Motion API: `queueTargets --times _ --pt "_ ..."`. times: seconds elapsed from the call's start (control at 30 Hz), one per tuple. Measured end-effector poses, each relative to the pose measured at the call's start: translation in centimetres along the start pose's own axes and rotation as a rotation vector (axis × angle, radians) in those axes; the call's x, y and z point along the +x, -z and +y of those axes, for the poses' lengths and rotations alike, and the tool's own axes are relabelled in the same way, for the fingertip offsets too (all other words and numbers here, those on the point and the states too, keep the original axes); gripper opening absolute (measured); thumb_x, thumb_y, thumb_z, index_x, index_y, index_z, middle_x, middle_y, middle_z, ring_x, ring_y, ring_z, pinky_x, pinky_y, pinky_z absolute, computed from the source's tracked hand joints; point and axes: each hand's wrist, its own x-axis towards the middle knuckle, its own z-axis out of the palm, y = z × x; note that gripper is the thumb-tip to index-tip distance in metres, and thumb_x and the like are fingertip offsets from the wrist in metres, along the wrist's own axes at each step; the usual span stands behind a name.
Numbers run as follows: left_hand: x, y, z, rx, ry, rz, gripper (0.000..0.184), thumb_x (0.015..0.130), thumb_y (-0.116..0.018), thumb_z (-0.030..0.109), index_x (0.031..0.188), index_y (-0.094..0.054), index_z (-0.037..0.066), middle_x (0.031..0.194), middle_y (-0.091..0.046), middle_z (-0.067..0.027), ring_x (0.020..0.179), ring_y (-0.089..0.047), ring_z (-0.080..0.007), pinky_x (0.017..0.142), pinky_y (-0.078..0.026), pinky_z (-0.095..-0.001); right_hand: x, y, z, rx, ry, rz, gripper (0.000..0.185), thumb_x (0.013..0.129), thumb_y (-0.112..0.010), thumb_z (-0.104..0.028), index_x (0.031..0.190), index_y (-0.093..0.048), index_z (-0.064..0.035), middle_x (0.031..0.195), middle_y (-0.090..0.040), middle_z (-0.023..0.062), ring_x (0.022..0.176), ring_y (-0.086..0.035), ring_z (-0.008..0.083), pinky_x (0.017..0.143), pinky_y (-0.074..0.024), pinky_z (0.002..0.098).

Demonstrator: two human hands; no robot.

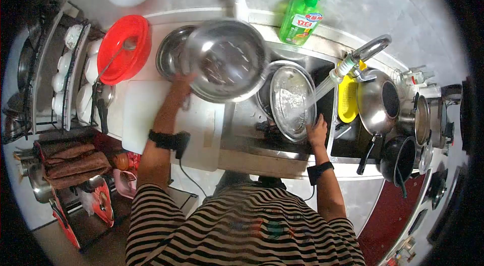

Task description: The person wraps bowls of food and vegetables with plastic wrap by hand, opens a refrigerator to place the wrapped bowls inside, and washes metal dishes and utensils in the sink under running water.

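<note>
My left hand [184,84], smeared by motion, grips the left rim of a shiny stainless steel basin [227,59], raised at the left side of the sink. Another steel basin [174,52] rests on the counter behind it, partly covered. My right hand [317,132] holds the lower right edge of a tilted, wet steel basin [291,102] in the sink [242,120]. Water runs from the faucet [370,49] onto its right side. Part of a further steel rim [263,97] shows behind that basin.
Along the back stand a green detergent bottle [301,16] and a white spray bottle [237,1]. A red basin [123,49] with a ladle and a white cutting board [196,130] lie left. Right are a yellow strainer [347,98], a steel wok [375,100] and a black pan [398,157].
</note>
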Motion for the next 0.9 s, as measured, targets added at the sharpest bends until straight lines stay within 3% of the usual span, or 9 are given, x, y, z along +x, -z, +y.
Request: queueTargets --times 0.03,0.07,0.2,0.3,0.47,0.6,0.7,0.87,0.9 --pt "0.1 1.7 0.2 0.011 0.022 0.054 0.04 0.078 -0.057 0.031 0.105 -0.053 0.001 0.082 -0.059 -0.008 0.07 -0.056 -0.0173 0.061 -0.045 -0.0317 0.5 -1.1 1.0 0.098 -0.085 -0.051 0.071 0.073 -0.068 -0.036 0.124 -0.037 0.0039 0.12 -0.047 0.0264 0.106 -0.049 0.0387 0.087 -0.0433 0.0418" --pt "-1.9 3.5 6.1 -0.177 0.256 0.114 0.038 0.077 -0.057 0.027 0.105 -0.054 0.002 0.078 -0.059 -0.0098 0.066 -0.056 -0.0179 0.053 -0.045 -0.0316 1.1 -2.9 2.2 0.195 -0.172 -0.103 0.07 0.072 -0.069 -0.033 0.122 -0.039 0.0054 0.119 -0.048 0.0268 0.104 -0.052 0.0376 0.086 -0.0437 0.0408" --pt "0.1 6.9 2.4 -0.103 0.131 0.217 0.032 0.081 -0.054 0.029 0.099 -0.052 0.003 0.065 -0.054 -0.0063 0.05 -0.05 -0.0124 0.043 -0.038 -0.0267 2.1 -8.7 4.9 1.186 -0.389 -0.289 0.05 0.071 -0.066 -0.016 0.111 -0.047 0.0067 0.092 -0.061 0.0163 0.078 -0.06 0.0275 0.071 -0.0485 0.037" --pt "0.6 7.6 0.7 -0.104 0.194 0.263 0.031 0.082 -0.053 0.031 0.096 -0.05 0.003 0.059 -0.051 -0.0049 0.043 -0.046 -0.011 0.039 -0.036 -0.0253 4.1 -8.2 5.8 0.797 -0.206 -0.107 0.042 0.068 -0.066 -0.011 0.104 -0.052 0.0063 0.085 -0.061 0.0105 0.075 -0.059 0.0216 0.066 -0.048 0.034" --pt "2.1 8.8 -2.2 -0.231 0.294 0.217 0.039 0.081 -0.055 0.037 0.091 -0.049 -0.001 0.057 -0.049 -0.0053 0.041 -0.046 -0.0124 0.037 -0.036 -0.0263 2.6 5.7 -0.1 -0.067 0.195 0.199 0.039 0.075 -0.057 -0.018 0.107 -0.052 0.0049 0.078 -0.058 0.0278 0.075 -0.058 0.0415 0.066 -0.0465 0.0456" --pt "2.5 9.9 -2.2 -0.105 0.29 0.249 0.049 0.081 -0.055 0.045 0.09 -0.049 -0.003 0.057 -0.049 -0.0054 0.041 -0.046 -0.0131 0.037 -0.035 -0.0262 -0.7 14.6 -6.5 -0.269 0.109 0.162 0.035 0.079 -0.049 -0.014 0.112 -0.051 -0.0036 0.08 -0.061 0.0222 0.071 -0.06 0.0402 0.063 -0.049 0.0472" --pt "1.9 10.8 -2.0 -0.005 0.19 0.265 0.052 0.081 -0.053 0.049 0.093 -0.049 -0.001 0.058 -0.049 -0.0051 0.042 -0.046 -0.0136 0.038 -0.036 -0.0266 -2.1 16.6 -5.8 -0.322 0.173 0.225 0.037 0.079 -0.045 -0.009 0.116 -0.048 -0.0022 0.079 -0.059 0.0256 0.072 -0.057 0.0437 0.064 -0.0458 0.049" --pt "0.5 12.3 -1.8 0.059 0.17 0.428 0.054 0.081 -0.053 0.051 0.101 -0.049 0.002 0.063 -0.049 -0.0057 0.047 -0.048 -0.0144 0.043 -0.04 -0.0297 -3.4 18.1 -1.5 -0.182 0.158 0.207 0.037 0.078 -0.045 -0.005 0.115 -0.049 -0.0003 0.078 -0.059 0.0255 0.072 -0.057 0.0433 0.064 -0.0458 0.0462" --pt "1.3 13.6 -2.9 0.086 0.222 0.231 0.055 0.081 -0.054 0.049 0.107 -0.047 0.0 0.071 -0.055 -0.01 0.055 -0.055 -0.0202 0.05 -0.045 -0.0344 -2.4 16.7 1.8 0.103 0.318 0.195 0.039 0.076 -0.048 -0.004 0.114 -0.049 0.0019 0.085 -0.059 0.0258 0.078 -0.059 0.0394 0.066 -0.046 0.0418"
